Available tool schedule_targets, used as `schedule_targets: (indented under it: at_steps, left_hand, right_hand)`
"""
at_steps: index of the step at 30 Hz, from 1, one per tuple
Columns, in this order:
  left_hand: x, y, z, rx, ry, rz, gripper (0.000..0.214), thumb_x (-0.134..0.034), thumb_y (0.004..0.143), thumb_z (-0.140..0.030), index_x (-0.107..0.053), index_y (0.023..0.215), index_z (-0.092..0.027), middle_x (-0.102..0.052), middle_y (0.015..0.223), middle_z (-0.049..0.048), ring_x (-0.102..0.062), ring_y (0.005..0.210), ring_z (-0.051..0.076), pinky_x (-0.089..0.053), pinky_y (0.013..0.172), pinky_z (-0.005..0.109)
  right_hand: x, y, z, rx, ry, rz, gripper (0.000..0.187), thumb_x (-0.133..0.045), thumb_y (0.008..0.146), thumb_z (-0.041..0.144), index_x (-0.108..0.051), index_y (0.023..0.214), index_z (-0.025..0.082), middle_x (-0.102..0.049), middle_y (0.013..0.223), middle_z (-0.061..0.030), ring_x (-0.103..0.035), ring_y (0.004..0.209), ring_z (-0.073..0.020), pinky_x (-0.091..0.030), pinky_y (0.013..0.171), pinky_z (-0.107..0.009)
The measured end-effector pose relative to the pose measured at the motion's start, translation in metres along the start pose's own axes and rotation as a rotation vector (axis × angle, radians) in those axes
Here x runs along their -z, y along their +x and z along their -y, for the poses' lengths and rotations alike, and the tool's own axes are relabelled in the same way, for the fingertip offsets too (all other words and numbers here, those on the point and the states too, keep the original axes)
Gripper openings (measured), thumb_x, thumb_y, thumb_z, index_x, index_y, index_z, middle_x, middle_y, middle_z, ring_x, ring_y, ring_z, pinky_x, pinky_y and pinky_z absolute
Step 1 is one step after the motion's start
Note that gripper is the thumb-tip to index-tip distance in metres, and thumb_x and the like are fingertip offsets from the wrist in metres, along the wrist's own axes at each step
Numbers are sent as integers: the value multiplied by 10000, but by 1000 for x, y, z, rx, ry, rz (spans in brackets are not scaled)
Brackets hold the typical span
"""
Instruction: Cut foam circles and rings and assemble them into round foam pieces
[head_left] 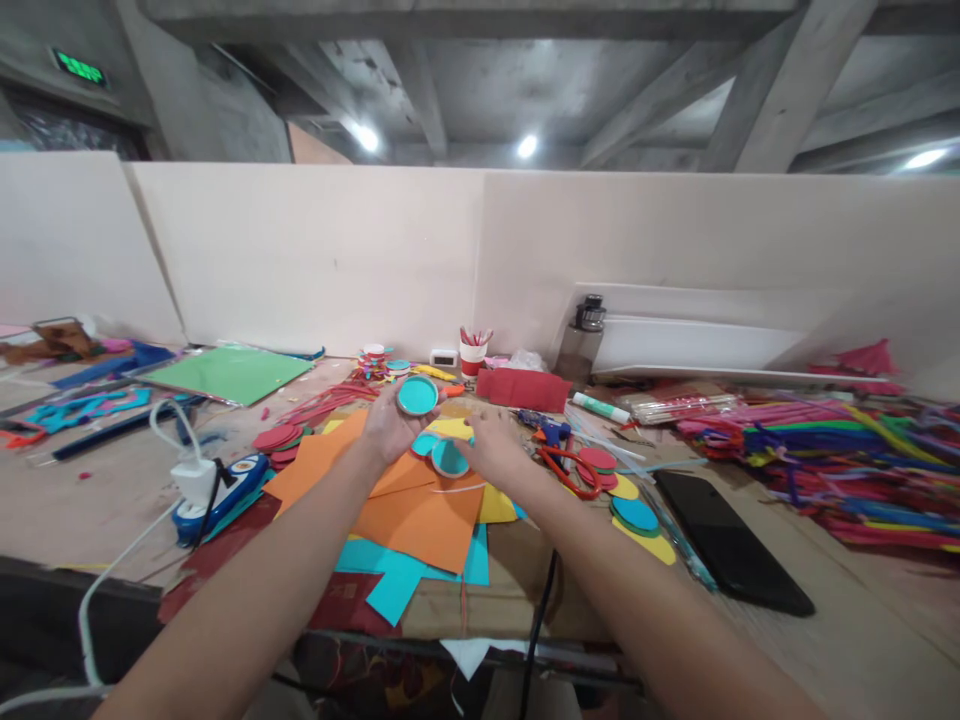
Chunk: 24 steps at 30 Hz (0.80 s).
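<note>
My left hand [390, 425] is raised a little above the table and holds a round teal paper disc [417, 396] at its fingertips. My right hand [491, 445] lies lower, fingers closed on a second teal disc [450, 458] over the paper pile. A third teal disc [425, 443] lies between the two hands. Under them lie orange sheets [420, 515], a yellow sheet [495, 503] and teal sheets [397, 580].
A black phone [731, 540] lies right, beside red, teal and yellow discs [634, 515] and red-handled scissors [570, 468]. Coloured strips [840, 450] pile at far right. A glue gun [547, 430], a red cup [472, 357], a green sheet [229, 375] and a white plug [196, 480] surround the pile.
</note>
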<state>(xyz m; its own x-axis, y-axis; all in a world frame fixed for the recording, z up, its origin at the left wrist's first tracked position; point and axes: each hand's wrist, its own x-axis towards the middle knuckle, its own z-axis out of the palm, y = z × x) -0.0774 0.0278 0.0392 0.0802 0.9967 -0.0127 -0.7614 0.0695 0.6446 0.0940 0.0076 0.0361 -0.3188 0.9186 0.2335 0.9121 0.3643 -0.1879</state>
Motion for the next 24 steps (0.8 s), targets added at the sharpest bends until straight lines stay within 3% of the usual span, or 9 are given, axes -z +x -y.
schedule_targets:
  at_steps: [2, 4, 7, 9, 12, 16, 18, 22, 24]
  left_hand:
    - [1, 0, 0, 2, 22, 12, 313, -449, 889, -333, -632, 994, -103, -698, 975, 159, -661, 981, 253, -566, 703, 324]
    - [2, 1, 0, -8, 49, 32, 341, -454, 894, -358, -628, 1045, -107, -698, 1001, 161, -663, 987, 251, -572, 717, 330]
    - [2, 1, -1, 9, 94, 15, 383, -454, 902, -407, -615, 1081, -108, -701, 999, 164, -683, 933, 247, -578, 659, 305]
    - [3, 0, -2, 41, 142, -20, 412, -450, 903, -450, -611, 1065, -106, -705, 972, 167, -698, 867, 242, -565, 574, 267]
    - [5, 0, -5, 85, 258, -45, 410, -483, 887, -467, -620, 998, -97, -711, 908, 165, -706, 759, 232, -519, 461, 224]
    - [9, -2, -13, 29, 396, -36, 251, -607, 832, -334, -638, 936, -108, -708, 807, 117, -687, 646, 194, -501, 451, 216]
    - [10, -3, -19, -14, 466, -7, 184, -671, 779, -268, -652, 861, -104, -695, 749, 87, -656, 589, 151, -501, 481, 204]
    - [10, -6, -25, -11, 697, 84, 212, -761, 688, -269, -660, 750, -93, -639, 626, 39, -566, 496, 86, -445, 458, 157]
    - [10, -7, -23, 9, 802, 104, 243, -785, 655, -283, -666, 760, -99, -613, 591, 22, -538, 466, 79, -397, 415, 149]
  right_hand:
    - [-8, 5, 4, -12, -2, 44, 304, -606, 803, 372, -694, 985, 143, -567, 1182, -165, -415, 1207, -327, -314, 986, -449]
    - [-10, 5, 2, -10, 37, 65, 228, -589, 811, 338, -705, 899, 162, -598, 1129, -141, -461, 1164, -298, -358, 936, -407]
    - [-2, 2, -12, -21, 130, 106, 234, -496, 866, 301, -684, 915, 170, -662, 928, -81, -589, 900, -187, -419, 764, -286]
    - [7, -3, -24, -40, 186, 148, 253, -481, 874, 315, -672, 928, 158, -663, 825, -58, -597, 767, -158, -412, 651, -251]
    - [18, -17, -37, -31, 279, 273, 245, -536, 844, 364, -676, 912, 174, -626, 675, -1, -546, 563, -111, -368, 515, -213]
    - [21, -34, -39, 10, 514, 526, 310, -566, 808, 453, -677, 898, 179, -558, 564, 31, -478, 465, -96, -315, 439, -203]
    - [22, -35, -40, 13, 541, 446, 344, -541, 814, 485, -674, 829, 168, -548, 557, 29, -469, 484, -98, -312, 458, -211]
    - [24, -26, -49, -10, 454, 6, 297, -507, 835, 383, -642, 713, 149, -603, 647, -1, -513, 613, -122, -342, 560, -234]
    - [24, -23, -54, -12, 418, -114, 245, -521, 826, 332, -644, 721, 149, -627, 674, -10, -531, 644, -130, -351, 596, -239]
